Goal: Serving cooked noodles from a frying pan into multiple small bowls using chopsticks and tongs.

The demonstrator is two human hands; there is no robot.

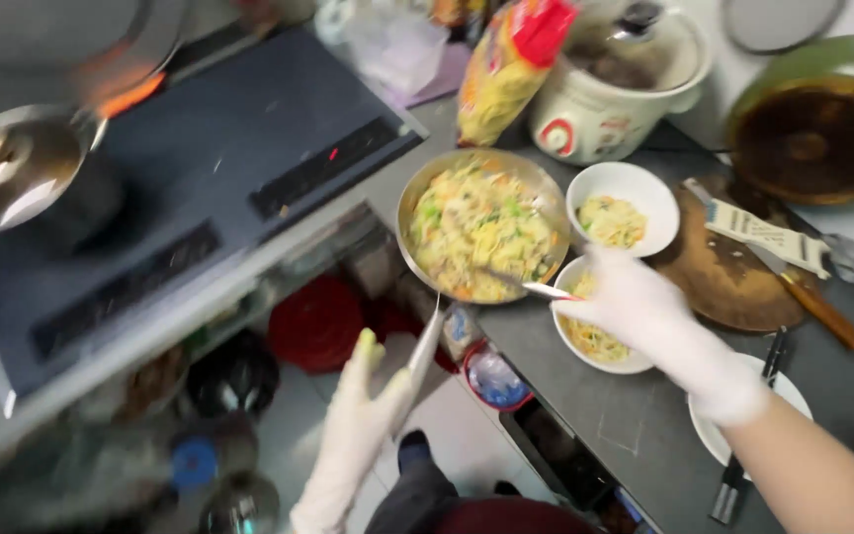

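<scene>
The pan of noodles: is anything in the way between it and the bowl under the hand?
Nothing visible is. The pan of noodles sits right beside the lower white bowl, rims nearly touching. The right hand hovers over that bowl, holding a utensil that reaches into the pan. The left hand grips the pan's handle.

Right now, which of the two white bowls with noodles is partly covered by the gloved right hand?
The nearer white bowl, beside the pan: the right hand lies over its rim. The farther white bowl, by the wooden board, is uncovered.
</scene>
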